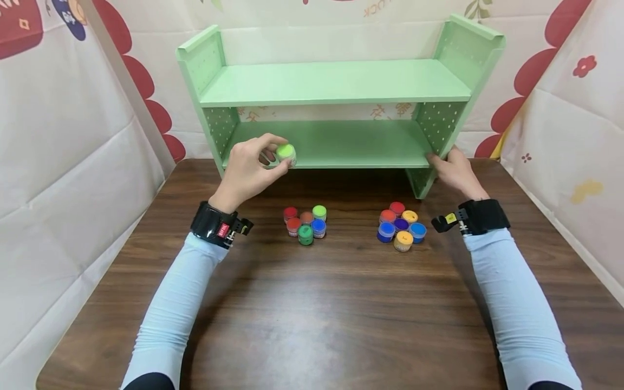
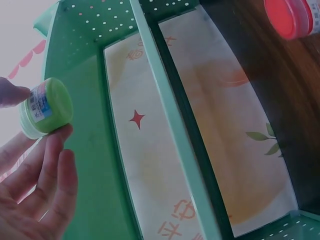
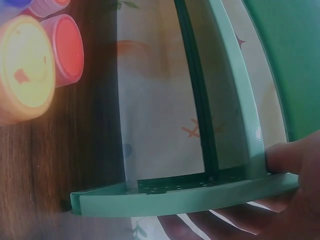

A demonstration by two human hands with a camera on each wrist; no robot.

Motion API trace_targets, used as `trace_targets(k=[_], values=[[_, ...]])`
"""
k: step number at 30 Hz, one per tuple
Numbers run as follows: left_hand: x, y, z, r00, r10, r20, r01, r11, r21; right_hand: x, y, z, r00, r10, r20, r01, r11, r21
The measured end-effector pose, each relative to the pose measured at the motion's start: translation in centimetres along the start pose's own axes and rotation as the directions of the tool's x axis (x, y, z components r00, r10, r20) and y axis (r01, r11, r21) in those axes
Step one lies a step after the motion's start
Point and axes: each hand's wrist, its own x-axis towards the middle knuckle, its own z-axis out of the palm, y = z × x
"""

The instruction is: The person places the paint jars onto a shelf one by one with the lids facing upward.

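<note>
My left hand [image 1: 246, 172] pinches a small paint jar with a light green lid [image 1: 286, 154] between thumb and fingers. In the head view the jar overlaps the lower board's front edge. The left wrist view shows the same paint jar [image 2: 47, 107] tipped on its side, its label facing out. At the far end of the table, my right hand [image 1: 457, 172] grips the right side panel [image 1: 450, 122] of a pale green two-tier shelf [image 1: 336, 81]. In the right wrist view, the thumb lies inside that panel and the fingers pass behind it.
On the wooden table [image 1: 292, 303], a left cluster of paint jars includes a dark green one [image 1: 305, 235] and a blue one [image 1: 319, 228]. A right cluster includes an orange jar [image 1: 403, 241] and a purple one [image 1: 401, 225]. Printed white cloth [image 1: 88, 162] hangs around the table.
</note>
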Motion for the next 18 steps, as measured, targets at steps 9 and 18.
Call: trace_targets(k=[9,18], values=[[2.0,0.0,-3.3,0.995,-0.049,-0.092,0.048,0.999,-0.016,0.1,-0.4,0.1,1.000,0.006,0.002,-0.006,1.000,0.026],[4.4,0.0,-6.7,0.977,-0.139,-0.164,0.139,0.990,-0.010,0.0,0.2,0.1,1.000,0.018,0.019,-0.019,0.999,0.035]])
